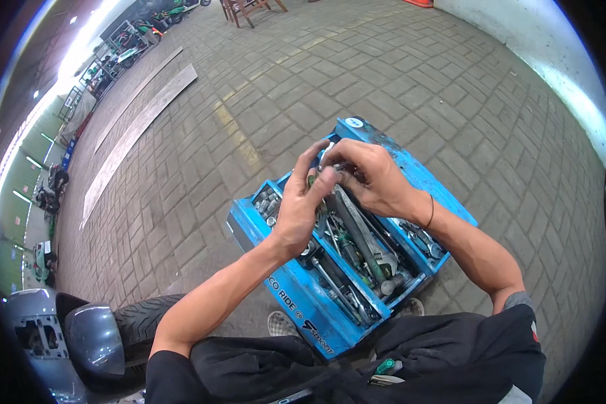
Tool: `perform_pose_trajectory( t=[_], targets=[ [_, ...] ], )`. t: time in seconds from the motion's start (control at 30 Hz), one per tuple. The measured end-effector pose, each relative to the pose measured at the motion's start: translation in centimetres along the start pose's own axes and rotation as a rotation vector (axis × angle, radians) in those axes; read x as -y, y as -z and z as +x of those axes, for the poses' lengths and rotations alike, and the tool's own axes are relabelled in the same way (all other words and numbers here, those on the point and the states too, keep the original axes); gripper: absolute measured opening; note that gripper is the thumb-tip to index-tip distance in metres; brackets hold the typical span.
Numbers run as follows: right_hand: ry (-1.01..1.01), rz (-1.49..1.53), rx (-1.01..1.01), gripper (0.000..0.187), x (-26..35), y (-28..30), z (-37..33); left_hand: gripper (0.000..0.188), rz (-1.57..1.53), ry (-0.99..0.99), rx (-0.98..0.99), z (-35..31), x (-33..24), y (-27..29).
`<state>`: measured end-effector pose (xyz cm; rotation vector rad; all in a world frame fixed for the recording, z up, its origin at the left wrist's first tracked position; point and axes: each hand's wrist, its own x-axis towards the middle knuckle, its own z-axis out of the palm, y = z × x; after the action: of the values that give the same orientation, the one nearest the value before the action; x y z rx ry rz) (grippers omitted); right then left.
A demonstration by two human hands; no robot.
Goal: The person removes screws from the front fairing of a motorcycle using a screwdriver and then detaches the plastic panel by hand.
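Both my hands are close together above the far middle of an open blue metal toolbox [421,172]. My left hand [301,202] has its fingers curled and its thumb pointing toward the right hand. My right hand [378,178] bends inward with its fingers pinched. Between the fingertips a small metallic piece shows in part; its kind is hidden. Below them, a large adjustable wrench [384,261] lies lengthwise in the middle compartment among other tools. Sockets [268,203] fill the left tray, a long chrome bar [330,277] lies nearer me, and several wrenches [421,237] are in the right tray.
At the lower left stand a black tyre [138,323] and a grey-blue vehicle body panel [95,337]. My checkered shoe [283,324] is beside the toolbox. Long flat boards [141,128] lie on the brick paving. A wooden chair [246,10] stands far off, and parked scooters line the left.
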<state>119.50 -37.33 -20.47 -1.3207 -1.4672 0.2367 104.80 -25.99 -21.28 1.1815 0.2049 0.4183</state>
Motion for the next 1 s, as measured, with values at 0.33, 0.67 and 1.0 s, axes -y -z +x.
perform_pose_trajectory(
  t=[0.33, 0.67, 1.0],
  targets=[
    [0.299, -0.444, -0.257, 0.020, 2.0, 4.8, 2.1, 0.069, 0.495, 0.070, 0.016, -0.5, 0.3, 0.5],
    [0.303, -0.608, -0.675, 0.015, 4.2, 18.8, 0.8, 0.052, 0.097, 0.321, -0.121, 0.5, 5.6, 1.9],
    [0.019, -0.340, -0.201, 0.015, 3.8, 18.2, -3.9, 0.046, 0.065, 0.459, -0.263, 3.9, 8.5, 1.8]
  ],
)
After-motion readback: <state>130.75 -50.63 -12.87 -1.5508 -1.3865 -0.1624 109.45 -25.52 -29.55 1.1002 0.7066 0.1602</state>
